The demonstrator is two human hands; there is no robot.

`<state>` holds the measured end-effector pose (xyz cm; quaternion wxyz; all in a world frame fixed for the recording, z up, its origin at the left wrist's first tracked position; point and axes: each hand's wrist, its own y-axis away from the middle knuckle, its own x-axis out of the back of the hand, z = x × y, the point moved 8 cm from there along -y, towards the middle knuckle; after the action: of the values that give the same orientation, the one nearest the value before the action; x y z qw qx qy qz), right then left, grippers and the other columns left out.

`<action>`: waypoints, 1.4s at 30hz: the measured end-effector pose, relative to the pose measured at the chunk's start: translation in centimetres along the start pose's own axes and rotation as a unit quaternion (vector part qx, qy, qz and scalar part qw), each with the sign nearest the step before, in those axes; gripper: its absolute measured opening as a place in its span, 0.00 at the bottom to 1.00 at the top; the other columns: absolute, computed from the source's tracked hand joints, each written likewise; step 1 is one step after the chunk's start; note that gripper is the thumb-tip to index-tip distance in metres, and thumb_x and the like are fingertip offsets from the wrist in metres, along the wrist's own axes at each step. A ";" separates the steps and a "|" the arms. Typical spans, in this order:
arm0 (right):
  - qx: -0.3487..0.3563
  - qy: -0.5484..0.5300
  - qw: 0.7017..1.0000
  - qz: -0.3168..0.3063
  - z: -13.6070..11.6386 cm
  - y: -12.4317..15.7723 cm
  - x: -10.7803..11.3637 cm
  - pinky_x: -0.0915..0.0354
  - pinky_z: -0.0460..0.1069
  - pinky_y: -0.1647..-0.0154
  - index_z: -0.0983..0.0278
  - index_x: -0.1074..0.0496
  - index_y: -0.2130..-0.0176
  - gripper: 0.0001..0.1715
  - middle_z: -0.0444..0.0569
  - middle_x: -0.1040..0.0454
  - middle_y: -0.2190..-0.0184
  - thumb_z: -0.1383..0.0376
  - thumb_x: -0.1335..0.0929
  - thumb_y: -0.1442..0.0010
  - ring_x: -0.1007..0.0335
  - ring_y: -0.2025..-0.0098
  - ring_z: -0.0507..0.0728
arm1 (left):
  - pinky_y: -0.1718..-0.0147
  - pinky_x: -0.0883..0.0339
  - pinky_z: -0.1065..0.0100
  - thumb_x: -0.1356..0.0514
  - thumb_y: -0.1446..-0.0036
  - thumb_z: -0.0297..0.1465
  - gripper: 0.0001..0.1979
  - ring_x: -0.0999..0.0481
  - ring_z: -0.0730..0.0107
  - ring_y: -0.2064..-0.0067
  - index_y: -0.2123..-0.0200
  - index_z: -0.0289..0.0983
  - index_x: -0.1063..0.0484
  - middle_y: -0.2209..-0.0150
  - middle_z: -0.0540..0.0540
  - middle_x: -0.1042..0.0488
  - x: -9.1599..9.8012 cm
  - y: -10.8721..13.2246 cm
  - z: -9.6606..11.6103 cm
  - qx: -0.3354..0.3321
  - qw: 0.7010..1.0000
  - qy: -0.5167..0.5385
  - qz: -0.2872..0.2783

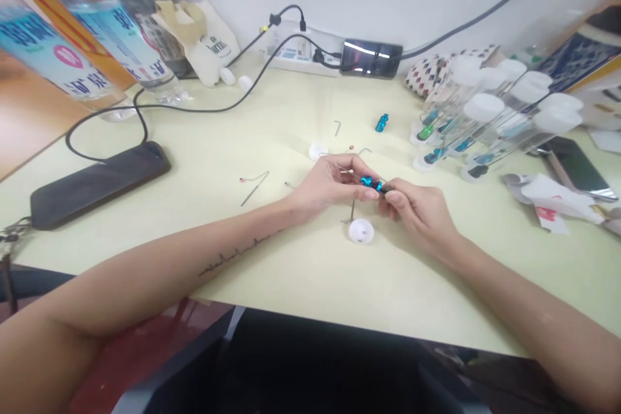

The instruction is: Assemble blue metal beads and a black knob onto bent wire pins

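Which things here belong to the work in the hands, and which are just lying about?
Part of the work: left hand, right hand, blue metal part, white plastic disc, bent wire.

Lying about: black phone, power strip, water bottle, canvas tote bag.

Left hand [330, 184] and right hand [417, 213] close together, fingers [395, 197] pinched

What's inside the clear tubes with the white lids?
Thin rods with small blue pieces show through the clear tubes. The white lids hide the tops, and the back tubes are partly covered by the front ones.
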<state>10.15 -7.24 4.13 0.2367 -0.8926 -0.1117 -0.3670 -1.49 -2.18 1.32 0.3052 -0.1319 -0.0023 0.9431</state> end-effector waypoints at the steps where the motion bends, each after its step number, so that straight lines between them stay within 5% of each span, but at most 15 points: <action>1: -0.004 -0.006 1.000 0.004 0.2 0.0 0.1 0.40 0.45 0.73 0.62 0.33 0.69 0.21 0.42 0.29 0.78 0.55 0.43 0.32 0.33 0.78 0.49 | 0.66 0.34 0.73 0.28 0.62 0.27 0.14 0.27 0.77 0.67 0.69 0.34 0.25 0.69 0.50 0.25 -0.1 0.0 0.0 0.005 1.000 0.004 -0.001; 5: -0.029 -0.043 0.998 0.032 1.2 0.0 0.5 0.39 0.45 0.73 0.61 0.35 0.58 0.15 0.42 0.28 0.76 0.53 0.39 0.35 0.33 0.76 0.51 | 0.64 0.33 0.71 0.28 0.63 0.29 0.15 0.26 0.75 0.66 0.70 0.34 0.26 0.69 0.49 0.24 -0.3 0.2 -0.1 0.017 1.000 0.013 -0.004; 10: 0.006 -0.052 0.998 0.047 1.0 -0.3 0.6 0.37 0.46 0.72 0.61 0.39 0.59 0.17 0.43 0.28 0.72 0.57 0.30 0.43 0.33 0.73 0.51 | 0.64 0.33 0.71 0.28 0.63 0.29 0.15 0.25 0.74 0.66 0.70 0.33 0.26 0.69 0.49 0.24 -0.1 0.3 0.2 0.014 1.000 0.021 0.015; 20: 0.004 -0.007 0.999 0.042 1.0 -0.5 0.4 0.38 0.46 0.74 0.61 0.35 0.61 0.08 0.44 0.28 0.73 0.60 0.36 0.37 0.34 0.75 0.51 | 0.65 0.35 0.72 0.28 0.62 0.30 0.15 0.27 0.76 0.67 0.70 0.32 0.27 0.70 0.49 0.26 0.5 0.6 0.0 0.030 0.998 0.019 0.047; 34: -0.020 -0.058 0.997 -0.045 0.8 -0.2 -1.3 0.42 0.46 0.73 0.60 0.36 0.67 0.19 0.42 0.32 0.77 0.56 0.47 0.31 0.37 0.77 0.51 | 0.65 0.36 0.72 0.27 0.64 0.31 0.16 0.28 0.75 0.67 0.71 0.34 0.27 0.70 0.49 0.25 -0.3 1.0 0.1 0.046 0.998 0.016 0.030; 42: -0.029 -0.061 0.998 -0.001 1.0 -0.6 -0.8 0.41 0.47 0.73 0.61 0.36 0.60 0.11 0.45 0.30 0.72 0.56 0.40 0.35 0.36 0.73 0.53 | 0.69 0.37 0.72 0.29 0.59 0.31 0.13 0.30 0.77 0.71 0.70 0.34 0.27 0.72 0.50 0.26 0.1 1.1 0.1 0.053 0.997 0.013 0.045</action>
<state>9.97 -6.28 3.10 0.2028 -0.9199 -0.1161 -0.3148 -2.22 -2.95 1.30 0.2690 -0.1272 0.0577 0.9530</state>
